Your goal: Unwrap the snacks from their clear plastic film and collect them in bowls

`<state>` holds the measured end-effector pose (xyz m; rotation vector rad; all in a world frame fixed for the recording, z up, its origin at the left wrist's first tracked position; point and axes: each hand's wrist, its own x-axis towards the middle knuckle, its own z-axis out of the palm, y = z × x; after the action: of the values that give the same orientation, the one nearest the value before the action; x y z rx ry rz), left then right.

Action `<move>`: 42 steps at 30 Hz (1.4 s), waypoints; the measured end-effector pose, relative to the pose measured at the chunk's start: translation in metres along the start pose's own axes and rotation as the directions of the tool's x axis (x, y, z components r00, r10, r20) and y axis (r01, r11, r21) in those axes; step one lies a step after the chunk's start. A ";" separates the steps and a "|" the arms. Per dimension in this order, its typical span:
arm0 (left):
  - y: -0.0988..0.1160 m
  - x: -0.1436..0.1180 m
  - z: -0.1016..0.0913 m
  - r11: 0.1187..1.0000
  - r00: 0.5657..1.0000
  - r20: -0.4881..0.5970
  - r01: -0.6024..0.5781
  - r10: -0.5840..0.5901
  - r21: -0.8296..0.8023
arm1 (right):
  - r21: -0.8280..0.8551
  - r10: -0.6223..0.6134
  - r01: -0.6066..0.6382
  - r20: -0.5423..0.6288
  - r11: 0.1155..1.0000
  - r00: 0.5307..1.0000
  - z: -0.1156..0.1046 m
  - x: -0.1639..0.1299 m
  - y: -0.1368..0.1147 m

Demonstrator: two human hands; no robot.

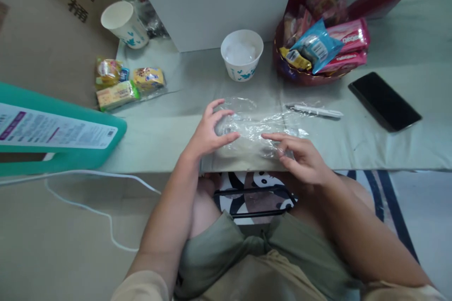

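Note:
A crumpled clear plastic bag (252, 127) lies on the cloth near the table's front edge, between my two hands. At its left side, my left hand (210, 129) is open, with thumb and fingers apart and curved around the plastic's edge. My right hand (303, 157) is at the lower right side of the bag. Its index finger points left over the plastic, while the thumb and other fingers are bent and apart beside it. Behind the bag's right end lies a white pen (318, 111), partly under the clear film.
A paper cup (242, 56) with whitish contents stands behind the bag. To its right is a snack-filled bowl (318, 78), then a black phone (384, 101). At left are another paper cup (125, 26), wrapped snacks (118, 95) and a green container (118, 127).

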<state>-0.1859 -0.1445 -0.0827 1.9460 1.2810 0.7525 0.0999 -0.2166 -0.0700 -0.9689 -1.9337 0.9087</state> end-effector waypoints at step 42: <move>-0.018 0.016 -0.006 0.901 0.842 -0.515 -0.085 -0.163 -0.424 | 0.256 0.346 -0.253 -0.444 0.933 0.827 -0.013 0.016 0.038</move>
<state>-0.1944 -0.1229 -0.0918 1.3769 1.3118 1.5053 0.1162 -0.1818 -0.0910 -1.2721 -1.2692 0.8970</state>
